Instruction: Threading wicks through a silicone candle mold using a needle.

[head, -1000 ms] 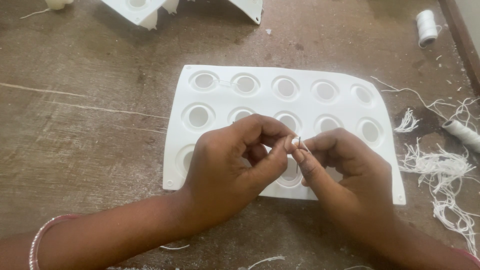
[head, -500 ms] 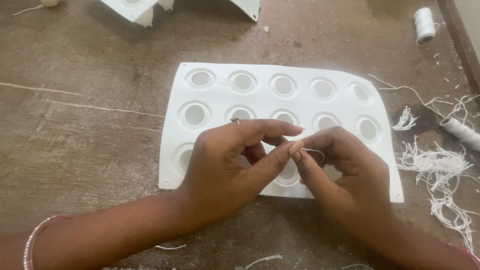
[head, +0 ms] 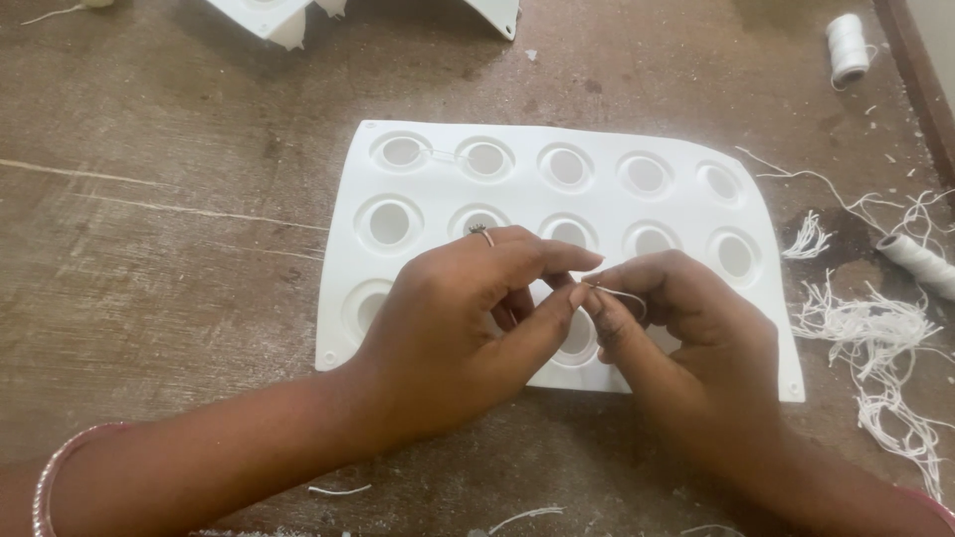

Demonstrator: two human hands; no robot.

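A white mould tray [head: 597, 139] with round cavities lies flat on the wooden table. My left hand [head: 458, 318] and my right hand [head: 686, 338] meet above its near row, fingertips touching. Both pinch a thin white thread [head: 622, 294] that loops between the thumbs and forefingers. A ring sits on a finger of the left hand, and a pink bangle [head: 60, 467] circles that wrist. The hands hide the near-row cavities beneath them.
Loose white thread offcuts [head: 875, 338] lie in a heap at the right. Two thread spools [head: 846, 45] [head: 920, 264] rest at the right edge. More white trays [head: 269, 12] poke in at the top. Short thread bits [head: 338, 489] lie near the front.
The small white piece seen between the fingertips a second ago is out of sight; now a thread loop shows there. The hands stayed over the same cavities.
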